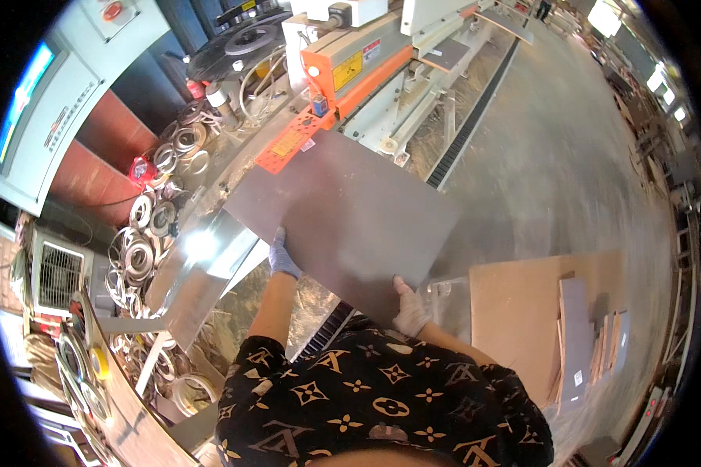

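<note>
A large flat grey-brown board [350, 206] lies level in front of me, its far corner up against the orange guard plate [288, 142] of a machine. My left hand [283, 255], in a bluish glove, grips the board's near left edge with the thumb on top. On the near right edge, close to the corner, my right hand [410, 308] in a pale glove holds it, thumb above. The fingers of both hands are hidden under the board. A small white label [308, 145] sits near the board's far corner.
An orange and white machine [358, 70] runs away from me, with another board [446, 56] farther along it. Many rolls of edging strip [139, 257] lie at left below a control cabinet [74, 93]. At right, narrow panels [573, 342] rest on a brown sheet [514, 311].
</note>
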A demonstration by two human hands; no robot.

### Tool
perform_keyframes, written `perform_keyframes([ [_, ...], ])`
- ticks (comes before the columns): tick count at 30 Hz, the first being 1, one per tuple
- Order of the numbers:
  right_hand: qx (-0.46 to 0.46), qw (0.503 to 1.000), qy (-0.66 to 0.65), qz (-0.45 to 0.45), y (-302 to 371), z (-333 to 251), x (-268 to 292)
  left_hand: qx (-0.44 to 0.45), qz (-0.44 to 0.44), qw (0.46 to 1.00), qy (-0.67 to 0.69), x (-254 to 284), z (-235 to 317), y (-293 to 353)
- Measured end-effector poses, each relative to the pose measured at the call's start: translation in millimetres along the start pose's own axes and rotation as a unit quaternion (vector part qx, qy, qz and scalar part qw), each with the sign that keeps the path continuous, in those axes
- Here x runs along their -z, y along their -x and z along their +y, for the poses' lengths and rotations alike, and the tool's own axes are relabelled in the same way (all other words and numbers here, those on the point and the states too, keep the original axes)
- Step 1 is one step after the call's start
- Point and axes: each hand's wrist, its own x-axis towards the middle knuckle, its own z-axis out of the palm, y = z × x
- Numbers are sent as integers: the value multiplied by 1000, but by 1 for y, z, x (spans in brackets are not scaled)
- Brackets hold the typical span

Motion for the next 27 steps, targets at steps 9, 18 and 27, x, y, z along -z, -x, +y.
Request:
perform_keyframes([
  [9, 88, 991, -89, 40, -4, -94, -37, 317, -150, 919, 180, -62, -21, -66],
  [18, 344, 789, 356, 365, 115, -180, 132, -87, 105, 966, -220, -126, -57, -31],
  [27, -69, 512, 575, 634, 264, -228, 464, -397, -56, 787, -469, -111, -166, 104],
])
